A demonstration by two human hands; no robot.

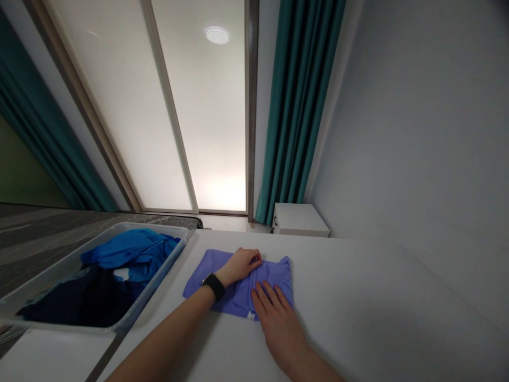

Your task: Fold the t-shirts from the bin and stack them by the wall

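Note:
A purple garment (238, 297) lies folded into a rough rectangle on the white table, with a small white logo at its near edge. Its exact kind is hidden by the folding. My left hand (241, 263), with a black watch on the wrist, rests across its upper middle, the fingers curled in a pinch at the cloth. Flat on the garment's near right part lies my right hand (276, 313), fingers stretched out and pressing the fabric. The garment's far right corner sticks up slightly.
Left of the garment, a white plastic bin (153, 289) holds a bright blue garment (131, 249) and dark navy clothes (83, 297). The white table (358, 307) extends right to a grey wall. A small white cabinet (300, 218) stands beyond its far edge, near a teal curtain (302, 106).

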